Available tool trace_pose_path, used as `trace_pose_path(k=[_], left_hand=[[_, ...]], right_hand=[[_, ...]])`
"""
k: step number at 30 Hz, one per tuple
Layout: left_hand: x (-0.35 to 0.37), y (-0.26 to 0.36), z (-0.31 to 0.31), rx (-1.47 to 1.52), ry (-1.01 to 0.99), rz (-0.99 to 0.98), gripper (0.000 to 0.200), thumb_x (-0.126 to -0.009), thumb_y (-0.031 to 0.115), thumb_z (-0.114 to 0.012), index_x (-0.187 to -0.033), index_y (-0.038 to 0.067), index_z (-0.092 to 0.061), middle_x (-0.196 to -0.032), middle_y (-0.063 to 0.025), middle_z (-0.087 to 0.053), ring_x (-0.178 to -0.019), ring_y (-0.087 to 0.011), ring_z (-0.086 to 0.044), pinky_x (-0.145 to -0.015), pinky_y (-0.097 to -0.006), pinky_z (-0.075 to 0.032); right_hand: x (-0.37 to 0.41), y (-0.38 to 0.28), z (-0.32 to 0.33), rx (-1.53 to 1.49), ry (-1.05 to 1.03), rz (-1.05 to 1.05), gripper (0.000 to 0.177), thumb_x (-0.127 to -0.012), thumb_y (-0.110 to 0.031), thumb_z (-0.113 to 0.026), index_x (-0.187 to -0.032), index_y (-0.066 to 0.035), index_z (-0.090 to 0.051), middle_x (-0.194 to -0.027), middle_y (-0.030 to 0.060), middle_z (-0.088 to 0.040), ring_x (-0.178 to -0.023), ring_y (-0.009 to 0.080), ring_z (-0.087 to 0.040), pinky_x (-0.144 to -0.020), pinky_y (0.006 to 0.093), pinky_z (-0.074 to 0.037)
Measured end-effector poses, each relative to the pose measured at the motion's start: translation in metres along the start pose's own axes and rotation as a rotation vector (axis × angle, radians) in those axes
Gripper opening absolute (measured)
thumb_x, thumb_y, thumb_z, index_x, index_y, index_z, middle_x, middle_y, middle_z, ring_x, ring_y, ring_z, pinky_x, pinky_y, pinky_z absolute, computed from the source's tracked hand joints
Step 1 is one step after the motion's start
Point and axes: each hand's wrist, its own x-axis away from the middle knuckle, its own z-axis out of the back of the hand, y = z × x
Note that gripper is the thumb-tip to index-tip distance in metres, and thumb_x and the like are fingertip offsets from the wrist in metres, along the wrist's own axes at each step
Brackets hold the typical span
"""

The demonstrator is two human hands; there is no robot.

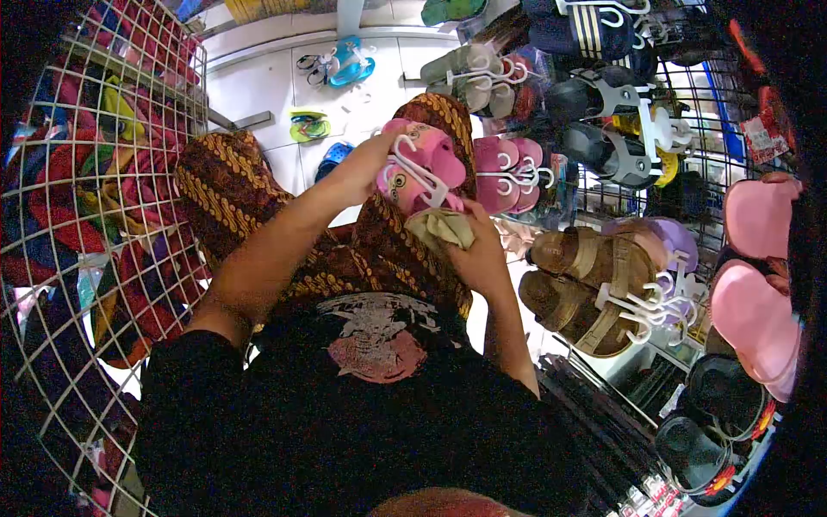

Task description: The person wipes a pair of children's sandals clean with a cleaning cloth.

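The person sits low among racks of footwear, holding a pair of pink slippers (428, 164) up in front of their knees. The left hand (369, 165) is closed around the slippers and their white hanger (412, 162). The right hand (479, 255) is curled around a pale cloth (444, 227), which is pressed against the underside of the pair. Brown sandals (586, 276) hang just to the right, a wire rack (86, 224) stands to the left, and loose sandals lie on the white tiled floor (258, 86) beyond.

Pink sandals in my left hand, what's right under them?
The left hand holds the pink sandals; under them, a crumpled pale cloth in the right hand touches their lower edge. Their soles are hidden.
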Motion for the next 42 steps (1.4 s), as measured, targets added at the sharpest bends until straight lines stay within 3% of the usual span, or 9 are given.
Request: trace_pose_path(k=[7, 9, 15, 20, 23, 28, 31, 35, 42], left_hand=[[-0.041, -0.034, 0.045, -1.123, 0.023, -0.361, 0.057, -0.101, 0.048, -0.034, -0.114, 0.001, -0.065, -0.107, -0.0236, -0.065, -0.1, -0.0373, -0.06, -0.095, -0.0403, -0.044], [-0.014, -0.013, 0.024, -1.318, 0.172, -0.503, 0.047, -0.096, 0.045, -0.047, -0.105, 0.005, -0.071, -0.096, -0.0248, -0.062, -0.093, -0.041, -0.055, -0.087, -0.0463, -0.044], [0.007, 0.012, 0.006, -1.372, 0.498, -1.094, 0.024, -0.079, 0.027, -0.072, -0.086, 0.004, -0.068, -0.103, -0.0217, -0.054, -0.101, -0.0366, -0.048, -0.083, -0.0458, -0.044], [-0.032, 0.025, 0.022, -0.725, 0.022, -0.504, 0.038, -0.094, 0.036, -0.063, -0.114, 0.003, -0.063, -0.105, -0.0108, -0.065, -0.094, -0.0167, -0.062, -0.082, -0.0294, -0.05], [-0.035, 0.021, 0.029, -0.661, -0.099, -0.247, 0.039, -0.095, 0.035, -0.06, -0.12, 0.005, -0.062, -0.107, -0.0099, -0.065, -0.094, -0.0158, -0.061, -0.079, -0.03, -0.051], [-0.017, 0.004, 0.027, -0.491, -0.116, -0.203, 0.044, -0.094, 0.027, -0.065, -0.13, 0.005, -0.051, -0.105, -0.0094, -0.061, -0.089, -0.016, -0.064, -0.073, -0.0302, -0.054], [-0.013, 0.005, 0.02, -0.447, -0.13, -0.178, 0.044, -0.094, 0.026, -0.064, -0.13, 0.006, -0.051, -0.106, -0.011, -0.06, -0.088, -0.0164, -0.064, -0.074, -0.0302, -0.055], [-0.019, 0.002, 0.026, -0.37, -0.132, -0.177, 0.042, -0.093, 0.024, -0.066, -0.128, 0.006, -0.052, -0.104, -0.0109, -0.062, -0.085, -0.0155, -0.064, -0.073, -0.0305, -0.055], [-0.029, 0.011, 0.04, -0.353, -0.049, -0.354, 0.038, -0.088, 0.015, -0.067, -0.125, 0.009, -0.057, -0.093, -0.0044, -0.067, -0.072, -0.007, -0.06, -0.053, -0.0187, -0.044]], right_hand=[[0.001, 0.013, 0.009, -0.3, 0.077, -0.206, 0.038, -0.084, -0.014, -0.069, -0.118, -0.003, -0.061, -0.106, 0.0125, -0.068, -0.099, 0.0219, -0.065, -0.086, 0.0324, -0.05], [-0.001, 0.005, 0.013, -0.348, 0.066, -0.313, 0.034, -0.086, -0.014, -0.068, -0.117, -0.002, -0.061, -0.103, 0.0117, -0.069, -0.095, 0.021, -0.066, -0.084, 0.0321, -0.051], [-0.003, 0.013, 0.01, -0.324, 0.061, -0.343, 0.03, -0.086, -0.015, -0.068, -0.113, -0.002, -0.062, -0.102, 0.0113, -0.069, -0.093, 0.0206, -0.066, -0.082, 0.0324, -0.051], [-0.005, 0.002, 0.017, -0.386, 0.03, -0.361, 0.031, -0.085, -0.017, -0.07, -0.111, -0.003, -0.064, -0.103, 0.013, -0.068, -0.103, 0.0233, -0.063, -0.09, 0.0351, -0.048], [-0.005, 0.021, 0.009, -0.186, 0.115, 0.023, 0.044, -0.086, -0.013, -0.07, -0.126, -0.003, -0.054, -0.114, 0.009, -0.062, -0.099, 0.0171, -0.061, -0.09, 0.0306, -0.048], [-0.002, -0.011, 0.031, -0.148, 0.127, -0.126, 0.052, -0.082, -0.014, -0.073, -0.129, -0.004, -0.052, -0.123, 0.0125, -0.061, -0.108, 0.0211, -0.061, -0.093, 0.0339, -0.047], [-0.009, -0.007, 0.035, 0.164, 0.109, 0.124, 0.047, -0.082, -0.016, -0.073, -0.124, -0.004, -0.057, -0.118, 0.0119, -0.063, -0.106, 0.022, -0.062, -0.093, 0.0343, -0.047], [-0.018, -0.009, 0.025, -0.172, 0.126, -0.098, 0.036, -0.079, -0.011, -0.07, -0.113, -0.002, -0.063, -0.107, 0.0173, -0.066, -0.098, 0.033, -0.064, -0.09, 0.0379, -0.049], [-0.011, 0.006, 0.019, -0.36, 0.074, -0.269, 0.042, -0.082, -0.01, -0.068, -0.122, -0.002, -0.058, -0.11, 0.0118, -0.067, -0.101, 0.0231, -0.064, -0.091, 0.0348, -0.049]])
